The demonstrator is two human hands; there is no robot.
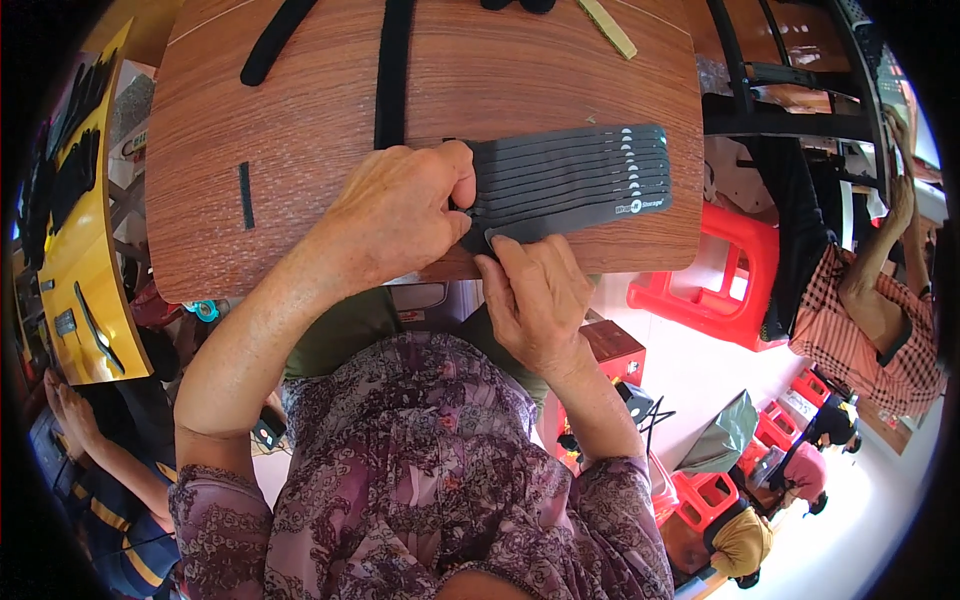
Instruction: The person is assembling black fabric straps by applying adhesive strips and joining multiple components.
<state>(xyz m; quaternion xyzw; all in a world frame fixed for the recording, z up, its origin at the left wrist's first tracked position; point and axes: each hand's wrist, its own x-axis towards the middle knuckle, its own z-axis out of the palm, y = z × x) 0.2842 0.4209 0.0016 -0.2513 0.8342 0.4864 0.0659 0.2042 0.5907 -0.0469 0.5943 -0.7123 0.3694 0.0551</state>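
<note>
A fanned row of several black straps (560, 172) with white printed marks near their right ends lies at the front of the wooden table. My left hand (400, 215) is closed around their left ends, thumb and forefinger pressed together there. Close by on the right, my right hand (540, 295) pinches the lower edge of the nearest strap near the table edge. What lies under the left fingers is hidden. A long black strap (395, 75) runs away from my left hand toward the far edge.
On the brown table (310, 120) are a short dark strip (246, 195), another black strap (275, 42) and a yellow stick (608, 28). A yellow table (85, 290) with black pieces stands left. Right are a red stool (715, 280) and a person in a checked shirt (870, 330).
</note>
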